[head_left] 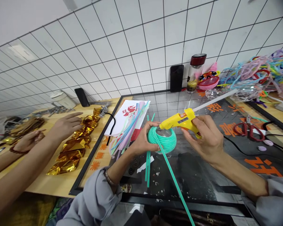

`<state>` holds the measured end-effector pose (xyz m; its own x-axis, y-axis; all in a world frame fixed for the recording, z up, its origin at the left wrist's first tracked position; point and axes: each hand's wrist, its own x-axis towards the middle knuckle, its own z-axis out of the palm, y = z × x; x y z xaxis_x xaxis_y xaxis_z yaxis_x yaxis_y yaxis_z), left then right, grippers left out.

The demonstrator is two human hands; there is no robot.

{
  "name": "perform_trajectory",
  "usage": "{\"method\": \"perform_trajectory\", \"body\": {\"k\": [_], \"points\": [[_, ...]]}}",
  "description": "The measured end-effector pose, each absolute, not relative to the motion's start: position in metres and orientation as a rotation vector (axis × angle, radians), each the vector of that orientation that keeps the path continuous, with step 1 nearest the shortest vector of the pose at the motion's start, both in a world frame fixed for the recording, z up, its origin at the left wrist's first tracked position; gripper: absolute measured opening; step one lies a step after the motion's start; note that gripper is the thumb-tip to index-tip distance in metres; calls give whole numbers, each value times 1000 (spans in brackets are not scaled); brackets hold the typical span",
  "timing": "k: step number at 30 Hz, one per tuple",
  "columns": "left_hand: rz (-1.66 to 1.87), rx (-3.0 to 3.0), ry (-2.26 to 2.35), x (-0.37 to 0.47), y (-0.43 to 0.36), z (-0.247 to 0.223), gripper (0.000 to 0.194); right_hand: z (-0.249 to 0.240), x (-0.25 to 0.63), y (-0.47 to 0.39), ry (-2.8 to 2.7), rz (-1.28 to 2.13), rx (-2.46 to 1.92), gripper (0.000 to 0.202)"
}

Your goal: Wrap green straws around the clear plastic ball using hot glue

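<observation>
My left hand [143,139] grips the left side of a round green coil [168,142] wound around a clear form. A loose green strip [175,180] runs from the coil down toward the front edge. My right hand [208,136] is wrapped round the handle of a yellow glue gun [179,121], with a white glue stick [215,99] sticking out of its back. The gun's nozzle is at the coil's upper left rim, close to my left fingers. Straight green strips [147,166] lie beneath and beside the coil.
Pastel strips [127,130] lie on white paper at left. Another person's arms [38,146] reach over gold foil [72,153]. Behind stand a phone [176,78] and a glass jar [195,73]. Red scissors [249,131], black cords and a heap of coloured strips [256,73] are at right.
</observation>
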<state>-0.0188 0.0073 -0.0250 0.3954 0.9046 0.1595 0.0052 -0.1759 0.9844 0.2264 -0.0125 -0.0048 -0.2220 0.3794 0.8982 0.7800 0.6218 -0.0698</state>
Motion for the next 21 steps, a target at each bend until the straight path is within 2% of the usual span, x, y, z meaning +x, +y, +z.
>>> {"method": "perform_trajectory", "body": {"k": [21], "points": [[1001,1559,841,-21,8,-25,79,-2,231,-13,-1870,-444,-958,19]]}}
